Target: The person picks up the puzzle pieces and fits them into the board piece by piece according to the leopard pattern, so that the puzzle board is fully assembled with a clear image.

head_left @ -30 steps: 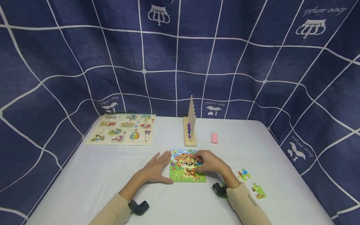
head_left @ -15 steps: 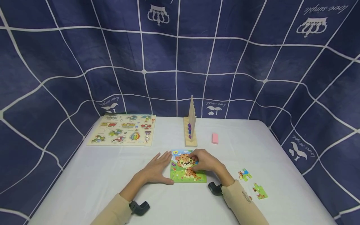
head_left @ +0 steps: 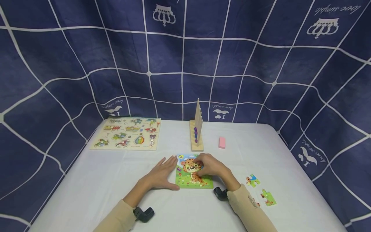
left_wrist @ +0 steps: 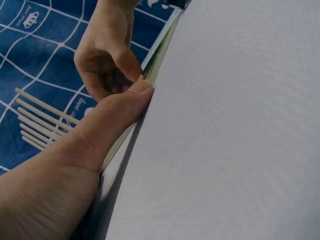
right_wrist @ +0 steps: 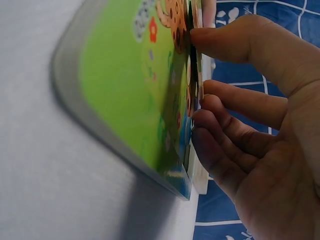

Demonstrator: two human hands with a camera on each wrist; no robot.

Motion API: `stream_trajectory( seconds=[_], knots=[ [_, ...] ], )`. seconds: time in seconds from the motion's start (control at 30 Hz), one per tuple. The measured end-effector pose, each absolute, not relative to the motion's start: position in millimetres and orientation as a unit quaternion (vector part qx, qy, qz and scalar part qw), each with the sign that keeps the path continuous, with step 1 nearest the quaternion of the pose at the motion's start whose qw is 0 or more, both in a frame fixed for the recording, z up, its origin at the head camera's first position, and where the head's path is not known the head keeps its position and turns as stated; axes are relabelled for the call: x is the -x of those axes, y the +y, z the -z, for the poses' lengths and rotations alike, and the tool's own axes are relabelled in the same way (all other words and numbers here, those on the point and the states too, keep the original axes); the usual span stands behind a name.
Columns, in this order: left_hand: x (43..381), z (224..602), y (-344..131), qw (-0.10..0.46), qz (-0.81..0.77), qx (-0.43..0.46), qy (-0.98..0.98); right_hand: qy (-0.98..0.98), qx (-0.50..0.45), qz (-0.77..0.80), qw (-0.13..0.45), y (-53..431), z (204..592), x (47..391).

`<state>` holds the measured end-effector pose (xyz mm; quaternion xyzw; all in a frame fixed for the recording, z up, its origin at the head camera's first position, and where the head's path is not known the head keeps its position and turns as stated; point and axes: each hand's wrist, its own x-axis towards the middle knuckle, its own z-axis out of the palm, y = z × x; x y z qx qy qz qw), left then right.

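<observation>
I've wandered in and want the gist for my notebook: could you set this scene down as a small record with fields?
Work: puzzle board picturing a spotted animal
Left grip: spread at the board's left edge
Right grip: pinching a puzzle piece over the board's right half
Loose pieces: right of the board, two whole, another partly behind the right sleeve
Farther back: knob puzzle left, peg stand middle, pink block right
Surface: white table
Backdrop: blue curtain, white grid
</observation>
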<state>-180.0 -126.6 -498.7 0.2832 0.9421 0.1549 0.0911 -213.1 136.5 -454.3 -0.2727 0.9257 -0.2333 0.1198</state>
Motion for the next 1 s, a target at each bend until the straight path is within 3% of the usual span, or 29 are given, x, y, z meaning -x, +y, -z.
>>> stream_trajectory(
  seconds=[1.0],
  knots=[
    [178.9, 499.2, -126.0, 0.091, -0.157, -0.283, 0.942, 0.915, 0.266, 0.262, 0.152, 137.2, 454.5, 215.8]
  ],
)
